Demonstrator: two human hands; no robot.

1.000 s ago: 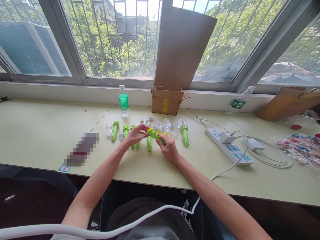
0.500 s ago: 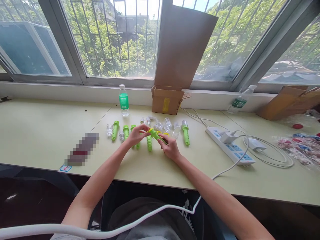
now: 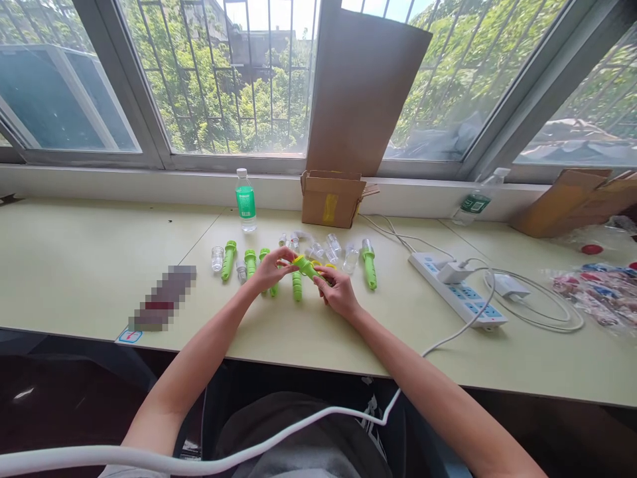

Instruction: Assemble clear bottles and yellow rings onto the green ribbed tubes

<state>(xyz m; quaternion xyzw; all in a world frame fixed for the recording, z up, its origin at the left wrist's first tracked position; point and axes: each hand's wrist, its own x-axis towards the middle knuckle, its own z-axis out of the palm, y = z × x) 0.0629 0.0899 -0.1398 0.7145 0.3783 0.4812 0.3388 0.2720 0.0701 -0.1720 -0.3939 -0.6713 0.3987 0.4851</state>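
In my right hand (image 3: 338, 290) is a green plastic flashlight-shaped handle (image 3: 306, 267), tilted with its wide end up and to the left. My left hand (image 3: 275, 269) pinches a yellow ring (image 3: 298, 259) at that wide end. Several similar green handles lie around my hands, among them one at the left (image 3: 228, 261) and another partly behind my fingers (image 3: 297, 287). Farther right, one green handle (image 3: 369, 269) has a clear cap (image 3: 367, 245) on its top. More yellow rings (image 3: 329, 266) lie just behind my right hand, partly hidden.
Clear plastic cups (image 3: 333, 245) are scattered behind my hands. A water bottle (image 3: 245, 202) and a cardboard box (image 3: 332, 202) stand by the window. To the right lie a power strip (image 3: 455, 292) with cables and bagged items (image 3: 597, 292). A white cable (image 3: 318, 417) crosses in front of me.
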